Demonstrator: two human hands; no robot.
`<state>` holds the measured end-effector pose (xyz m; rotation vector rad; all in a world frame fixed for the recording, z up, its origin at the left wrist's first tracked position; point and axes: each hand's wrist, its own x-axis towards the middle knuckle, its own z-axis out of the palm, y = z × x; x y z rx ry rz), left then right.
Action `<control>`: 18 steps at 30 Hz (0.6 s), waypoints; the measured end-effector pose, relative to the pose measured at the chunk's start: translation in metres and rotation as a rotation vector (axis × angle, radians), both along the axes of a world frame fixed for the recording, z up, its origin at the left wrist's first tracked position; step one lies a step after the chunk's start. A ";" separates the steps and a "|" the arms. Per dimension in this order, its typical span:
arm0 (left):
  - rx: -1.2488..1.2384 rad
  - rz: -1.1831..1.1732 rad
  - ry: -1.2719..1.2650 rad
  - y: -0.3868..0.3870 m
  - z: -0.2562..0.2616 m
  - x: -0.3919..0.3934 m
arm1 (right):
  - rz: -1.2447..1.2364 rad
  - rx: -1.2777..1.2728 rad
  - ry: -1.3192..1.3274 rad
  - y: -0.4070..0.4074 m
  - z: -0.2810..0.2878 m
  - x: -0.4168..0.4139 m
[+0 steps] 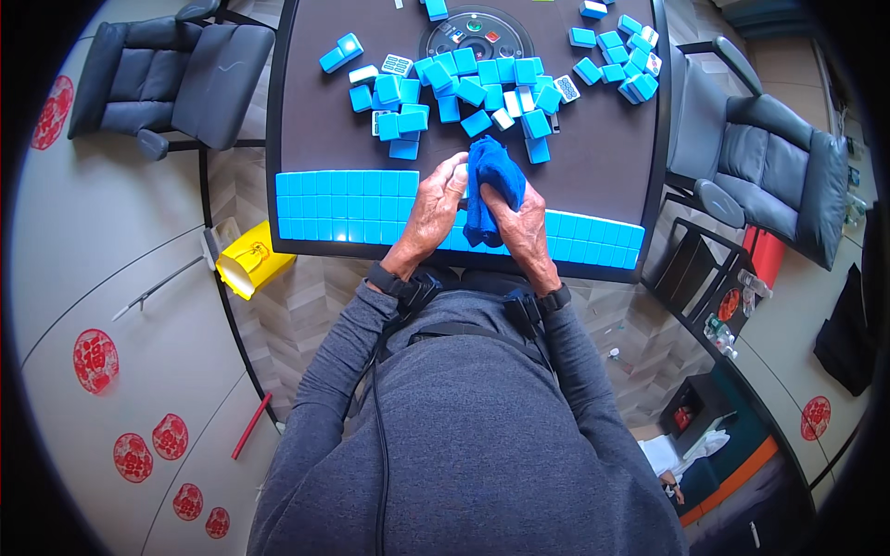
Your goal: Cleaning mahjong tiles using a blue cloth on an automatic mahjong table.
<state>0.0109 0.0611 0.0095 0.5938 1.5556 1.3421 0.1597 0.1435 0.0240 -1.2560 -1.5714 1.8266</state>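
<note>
My right hand (520,221) grips a folded blue cloth (495,177) above the front part of a mahjong table. Facing it, my left hand (437,208) holds a mahjong tile (464,171), mostly hidden by the fingers and the cloth. Below both hands, blue-backed tiles lie in neat rows along the near edge, one block to the left (341,205) and another to the right (594,236). The cloth and hands cover part of these rows. Farther off, a loose pile of tiles (471,90) spreads before the round centre console (514,35), mostly backs up.
Another loose tile cluster (615,55) lies at the far right of the table. Grey armchairs flank the table on the left (174,83) and right (758,146). A yellow bin (256,260) stands by the left corner. Another person's hand (673,488) shows at lower right.
</note>
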 end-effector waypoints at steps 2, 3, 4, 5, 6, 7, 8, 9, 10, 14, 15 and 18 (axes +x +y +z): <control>-0.079 -0.079 0.040 0.002 0.006 0.000 | 0.000 0.026 -0.003 0.001 -0.004 0.001; -0.083 -0.076 0.041 0.001 0.006 -0.001 | 0.003 0.053 -0.002 0.001 -0.005 0.001; -0.049 -0.079 -0.032 0.002 0.006 -0.002 | 0.006 0.049 -0.001 0.002 -0.006 0.001; -0.015 -0.083 -0.104 0.002 0.005 -0.003 | 0.005 0.034 0.011 0.003 -0.007 0.003; 0.006 -0.069 -0.163 0.003 0.003 -0.004 | 0.005 0.019 0.022 0.004 -0.007 0.004; 0.003 -0.066 -0.164 0.003 -0.001 -0.006 | 0.007 0.016 0.022 0.005 -0.007 0.006; 0.006 -0.051 -0.276 0.002 -0.006 -0.009 | -0.034 -0.023 0.027 0.006 -0.006 0.009; 0.011 -0.038 -0.391 0.003 -0.013 -0.012 | -0.077 -0.059 0.030 0.008 -0.006 0.011; 0.003 -0.075 -0.442 0.003 -0.017 -0.019 | -0.123 -0.117 0.049 0.007 -0.009 0.014; -0.131 -0.155 0.062 0.010 -0.038 -0.046 | -0.151 -0.129 -0.001 0.008 -0.013 0.027; -0.158 -0.178 0.180 0.011 -0.055 -0.054 | -0.149 -0.131 -0.001 0.007 -0.014 0.030; -0.167 -0.238 0.430 0.023 -0.064 -0.059 | -0.154 -0.122 -0.015 0.005 -0.023 0.040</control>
